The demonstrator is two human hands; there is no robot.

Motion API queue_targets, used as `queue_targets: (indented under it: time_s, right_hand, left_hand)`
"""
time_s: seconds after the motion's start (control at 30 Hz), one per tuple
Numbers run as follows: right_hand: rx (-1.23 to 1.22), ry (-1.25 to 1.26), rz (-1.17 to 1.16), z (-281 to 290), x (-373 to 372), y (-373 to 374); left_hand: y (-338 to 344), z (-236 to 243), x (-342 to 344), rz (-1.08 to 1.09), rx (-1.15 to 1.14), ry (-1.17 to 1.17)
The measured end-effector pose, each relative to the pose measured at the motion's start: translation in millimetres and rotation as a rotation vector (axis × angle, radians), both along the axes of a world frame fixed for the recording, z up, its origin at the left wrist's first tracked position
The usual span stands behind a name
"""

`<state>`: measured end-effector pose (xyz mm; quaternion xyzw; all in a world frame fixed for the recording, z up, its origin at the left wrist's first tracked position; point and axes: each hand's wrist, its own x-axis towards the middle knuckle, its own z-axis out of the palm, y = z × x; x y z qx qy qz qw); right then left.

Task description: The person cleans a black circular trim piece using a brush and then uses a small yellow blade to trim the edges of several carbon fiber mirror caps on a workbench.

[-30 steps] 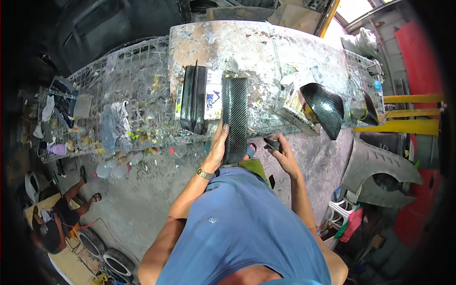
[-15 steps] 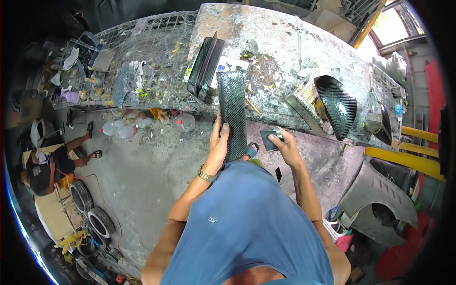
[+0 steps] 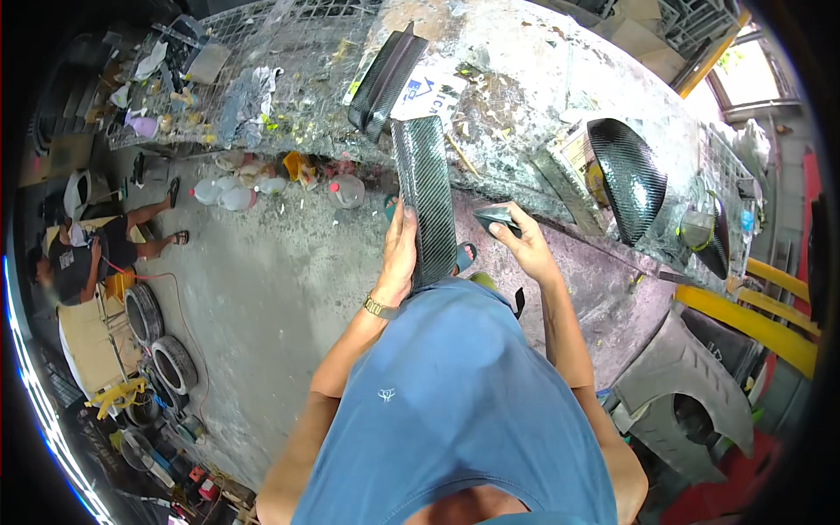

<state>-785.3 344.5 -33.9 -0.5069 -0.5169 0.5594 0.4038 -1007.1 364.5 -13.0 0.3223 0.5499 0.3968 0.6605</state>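
My left hand (image 3: 400, 254) grips the lower left edge of a long, glossy carbon-fibre panel (image 3: 423, 188), thumb on its face. The panel stands lengthwise before my body, its far end at the workbench's near edge. To its right, my right hand (image 3: 523, 243) pinches a dark grey, bent piece of sandpaper (image 3: 498, 219) between thumb and fingers, apart from the panel. Beyond the panel, a ridged carbon-fibre strip (image 3: 385, 83) lies on the bench beside a printed white sheet (image 3: 429, 94). A curved carbon-fibre shell (image 3: 627, 179) rests at the bench's right.
The stained workbench (image 3: 516, 79) spans the far side, with a wire-mesh top at left. Plastic jugs (image 3: 346, 191) stand beneath it. Yellow bars (image 3: 744, 328) and a grey car fender (image 3: 691, 394) are at right. At far left, a person (image 3: 87, 262) is near tyres (image 3: 175, 365).
My right hand has shifted slightly, and the sandpaper in it has turned from face-on to more edge-on. The panel's far end has tipped a little left. The whole view has shifted slightly.
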Motion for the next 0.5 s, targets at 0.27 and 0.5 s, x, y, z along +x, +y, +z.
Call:
queue_targets:
  time_s: [0.27, 0.5]
  right_hand:
    - [0.231, -0.446, 0.099, 33.4, -17.0, 20.4]
    - [0.267, -0.295, 0.062, 33.8, -27.5, 10.2]
  left_hand:
    - [4.1, 3.7, -4.7, 0.029, -0.052, -0.001]
    - [16.7, 8.6, -12.9, -0.015, -0.141, -0.22]
